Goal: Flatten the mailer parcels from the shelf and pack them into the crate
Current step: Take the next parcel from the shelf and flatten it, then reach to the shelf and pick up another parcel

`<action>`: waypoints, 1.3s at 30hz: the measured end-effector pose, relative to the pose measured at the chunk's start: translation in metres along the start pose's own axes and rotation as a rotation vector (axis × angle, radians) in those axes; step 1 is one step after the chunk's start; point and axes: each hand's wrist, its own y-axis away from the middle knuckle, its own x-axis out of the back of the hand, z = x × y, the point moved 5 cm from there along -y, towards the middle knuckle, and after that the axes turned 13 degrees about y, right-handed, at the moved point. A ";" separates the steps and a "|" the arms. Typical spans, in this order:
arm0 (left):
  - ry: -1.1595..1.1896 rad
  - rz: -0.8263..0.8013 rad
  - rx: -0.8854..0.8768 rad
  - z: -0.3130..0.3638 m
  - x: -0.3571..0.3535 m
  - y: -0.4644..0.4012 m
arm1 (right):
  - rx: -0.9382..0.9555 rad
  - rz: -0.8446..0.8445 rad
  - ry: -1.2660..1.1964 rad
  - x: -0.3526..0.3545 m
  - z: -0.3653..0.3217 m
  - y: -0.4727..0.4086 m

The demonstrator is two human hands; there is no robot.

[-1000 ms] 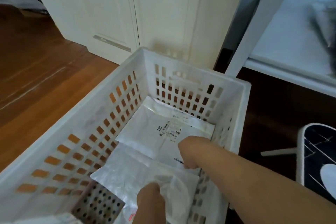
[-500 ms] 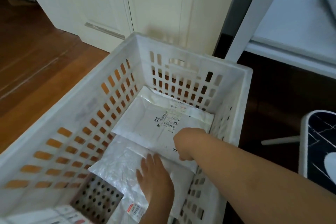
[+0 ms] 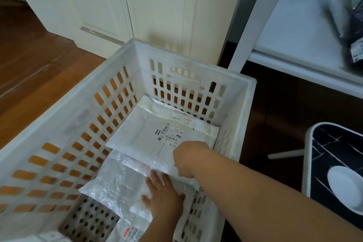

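A white slotted crate (image 3: 64, 122) stands on the wood floor. Two mailers lie flat inside it. A white mailer with a barcode label (image 3: 149, 131) lies at the far end. Nearer me is a crinkled clear-white plastic mailer (image 3: 117, 182), partly under the first. My left hand (image 3: 165, 200) presses flat on the crinkled mailer, fingers straight. My right hand (image 3: 188, 157) bends down at the wrist onto the labelled mailer's near edge, its fingers hidden. Another piece with a red label (image 3: 129, 232) shows at the crate's near end.
A white shelf (image 3: 294, 25) at the upper right holds dark and silver parcels (image 3: 353, 31). A low stand with a black marbled top (image 3: 334, 153) and a white dish (image 3: 345, 188) is at the right. White cabinet doors (image 3: 157, 6) are behind the crate.
My left hand has opened out and slid forward, now flat on the crinkled mailer. My right hand stays on the labelled mailer.
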 end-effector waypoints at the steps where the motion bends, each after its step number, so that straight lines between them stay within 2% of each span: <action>1: -0.001 -0.004 -0.007 0.001 0.006 0.001 | -0.005 0.034 0.015 0.002 0.002 0.003; 7: -0.013 0.130 -0.085 0.018 0.100 0.035 | -0.082 0.378 0.025 0.030 0.025 0.064; 10: 0.012 0.228 -0.096 0.041 0.157 0.068 | -0.137 0.474 0.038 0.038 0.044 0.110; 13: 0.018 0.372 -0.226 0.081 0.201 0.113 | -0.201 0.478 -0.063 0.037 0.062 0.154; 16: 0.017 0.361 -0.477 0.142 0.218 0.165 | -0.298 0.485 -0.089 0.025 0.088 0.202; 21: -0.008 0.282 -0.835 0.254 0.209 0.254 | -0.558 0.500 -0.131 -0.014 0.170 0.290; 26: -0.033 0.233 -1.014 0.343 0.167 0.313 | -0.861 0.553 -0.206 -0.083 0.261 0.374; 31: 0.055 0.117 -1.084 0.407 0.108 0.328 | -1.065 0.551 -0.219 -0.161 0.326 0.420; 39: 0.253 0.050 -1.065 0.447 0.041 0.313 | -1.117 0.481 -0.025 -0.221 0.388 0.420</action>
